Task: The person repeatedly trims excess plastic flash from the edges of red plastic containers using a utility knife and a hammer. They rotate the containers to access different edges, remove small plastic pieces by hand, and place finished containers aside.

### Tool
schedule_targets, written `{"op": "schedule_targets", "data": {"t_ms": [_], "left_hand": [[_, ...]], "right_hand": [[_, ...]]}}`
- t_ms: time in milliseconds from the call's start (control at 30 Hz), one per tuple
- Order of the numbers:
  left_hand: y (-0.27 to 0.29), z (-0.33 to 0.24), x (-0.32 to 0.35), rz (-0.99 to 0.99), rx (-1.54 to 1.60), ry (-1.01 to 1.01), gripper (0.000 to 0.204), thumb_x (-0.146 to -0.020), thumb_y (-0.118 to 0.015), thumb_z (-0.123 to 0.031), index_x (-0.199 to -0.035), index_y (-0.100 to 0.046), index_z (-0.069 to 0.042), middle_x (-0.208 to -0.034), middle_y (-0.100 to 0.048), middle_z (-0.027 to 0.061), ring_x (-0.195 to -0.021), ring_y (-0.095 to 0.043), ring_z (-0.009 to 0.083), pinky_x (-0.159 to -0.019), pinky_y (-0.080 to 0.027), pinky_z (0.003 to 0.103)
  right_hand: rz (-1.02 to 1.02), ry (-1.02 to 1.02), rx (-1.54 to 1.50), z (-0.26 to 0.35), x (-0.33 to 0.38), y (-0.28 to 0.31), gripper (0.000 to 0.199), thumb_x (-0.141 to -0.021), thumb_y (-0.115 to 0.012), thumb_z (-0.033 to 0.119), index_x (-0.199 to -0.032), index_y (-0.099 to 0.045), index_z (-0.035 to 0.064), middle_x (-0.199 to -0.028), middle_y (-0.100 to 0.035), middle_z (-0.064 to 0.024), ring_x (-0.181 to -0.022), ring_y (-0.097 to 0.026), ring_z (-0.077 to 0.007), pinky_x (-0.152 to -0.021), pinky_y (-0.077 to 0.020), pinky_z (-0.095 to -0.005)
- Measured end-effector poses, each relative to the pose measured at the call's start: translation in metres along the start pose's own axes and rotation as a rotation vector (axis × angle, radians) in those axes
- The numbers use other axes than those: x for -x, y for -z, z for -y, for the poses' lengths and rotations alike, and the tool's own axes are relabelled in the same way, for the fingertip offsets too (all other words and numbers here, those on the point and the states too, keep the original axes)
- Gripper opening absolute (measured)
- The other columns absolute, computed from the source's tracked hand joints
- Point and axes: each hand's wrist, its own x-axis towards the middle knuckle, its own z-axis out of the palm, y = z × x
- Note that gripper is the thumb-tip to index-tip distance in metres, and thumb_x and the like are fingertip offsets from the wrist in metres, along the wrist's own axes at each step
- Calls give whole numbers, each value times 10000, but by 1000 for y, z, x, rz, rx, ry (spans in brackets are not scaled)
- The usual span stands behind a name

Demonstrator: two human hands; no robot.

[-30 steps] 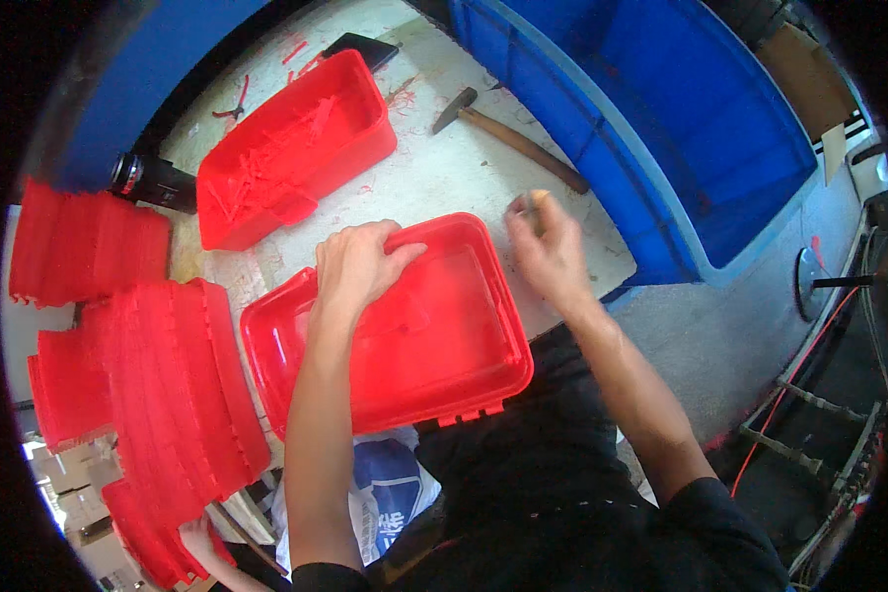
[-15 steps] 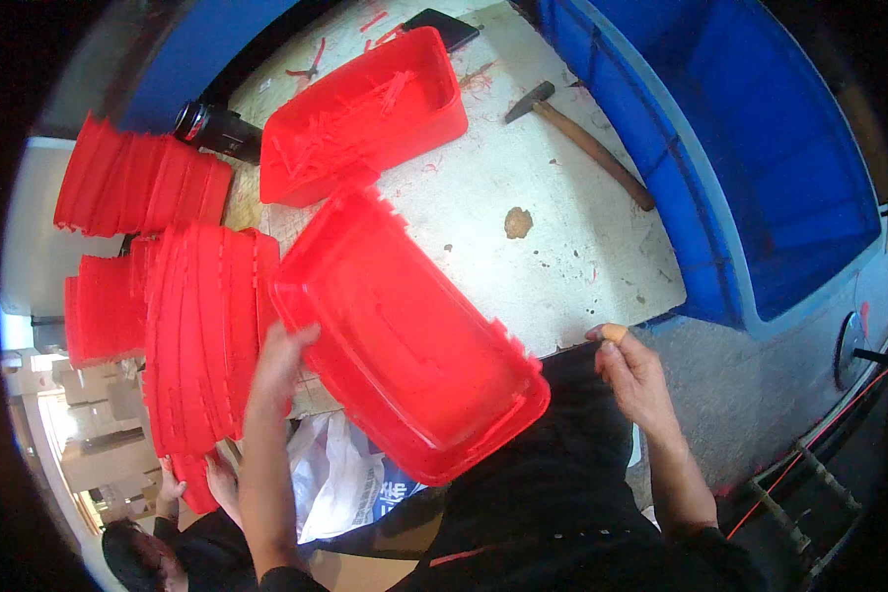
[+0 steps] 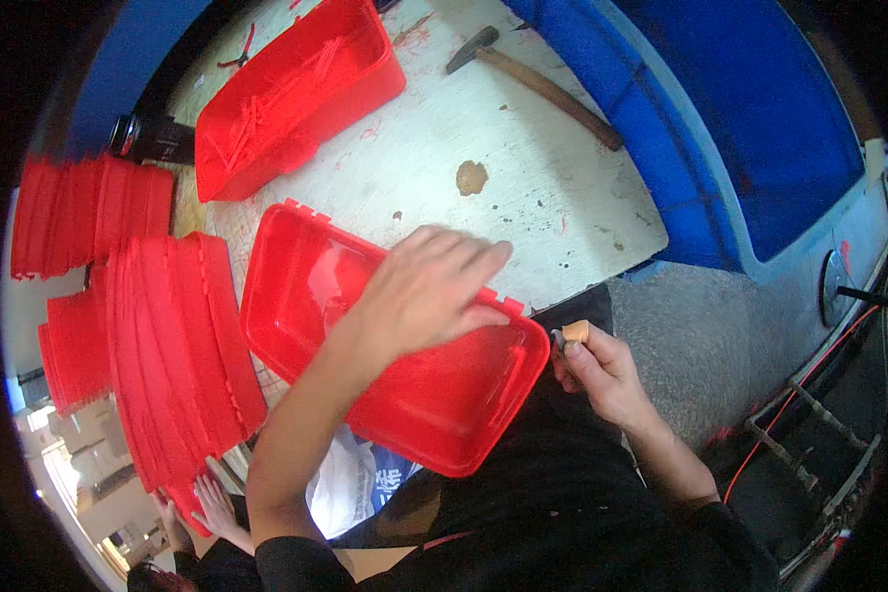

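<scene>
Here's the red rectangular plastic bin [image 3: 444, 395], mouth up, slanting across the near edge of the white worktable [image 3: 562, 187] and out over the person's lap, likely to bring its rim within reach. Across it comes the left hand [image 3: 429, 291], fingers beyond the far rim, thumb inside, perhaps steadying it; the hand is blurred, so whether they press tight, I cannot tell. Just beside the bin's right end, the right hand [image 3: 602, 370] has thumb and index pinched on a small grey piece [image 3: 558, 339], too small to identify; a tan finger cover [image 3: 575, 332] wraps 1 finger, presumably as protection.

Left of the bin, a nested stack of red plastic bins [image 3: 173, 355], probably saving room; a co-worker's 2 hands [image 3: 214, 508] touch its near end. Beyond the bin, leftward, a 2nd red bin [image 3: 350, 104] contains thin red strips [image 3: 252, 123], perhaps to gather them; rightward, a wooden-handled hammer [image 3: 548, 92] lies near a large blue plastic crate [image 3: 641, 128].
</scene>
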Motion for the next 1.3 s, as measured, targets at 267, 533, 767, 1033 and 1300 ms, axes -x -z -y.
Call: {"op": "schedule_targets", "data": {"t_ms": [267,533,767,1033,1300], "left_hand": [[11,44,-13,-122,-28,428,503,-798,-764,-525,-1053,-677,-100,-770,-716,153,-721,-714,330,-640,-553,432],[-10,49,-3,-214,-105,485,445,-793,-778,-506,-858,-616,-97,-657,-681,108,-600,-684,292,-536,-506,402],[-6,46,-9,-182,-126,540,441,-790,-788,-496,-856,-624,-91,-622,-662,102,-575,-674,297,-525,-499,391],[-8,51,-8,-188,-107,575,436,-773,-813,-482,-860,-648,-89,-632,-670,100,-590,-681,288,-548,-507,379],[-3,50,-10,-153,-50,611,450,-762,-813,-502,-878,-663,-94,-680,-696,109,-621,-690,295,-583,-521,399]], "right_hand": [[-94,52,154,30,-53,-9,257,-1063,-471,217,-934,-593,32,-666,-528,15,-615,-488,-72,-577,-411,-258],[-60,53,120,31,-89,-15,282,-1066,-473,228,-912,-578,17,-663,-471,25,-655,-442,-58,-587,-401,-258],[-68,36,73,27,-79,-19,244,-1060,-484,186,-902,-565,18,-681,-456,42,-666,-430,-56,-596,-402,-256],[31,-17,179,17,-30,-17,216,-1050,-480,155,-913,-570,15,-664,-484,-5,-621,-466,-76,-581,-420,-265],[344,60,466,42,16,-9,78,-964,-600,99,-959,-619,24,-721,-587,-139,-662,-657,-312,-594,-519,-400]]}}
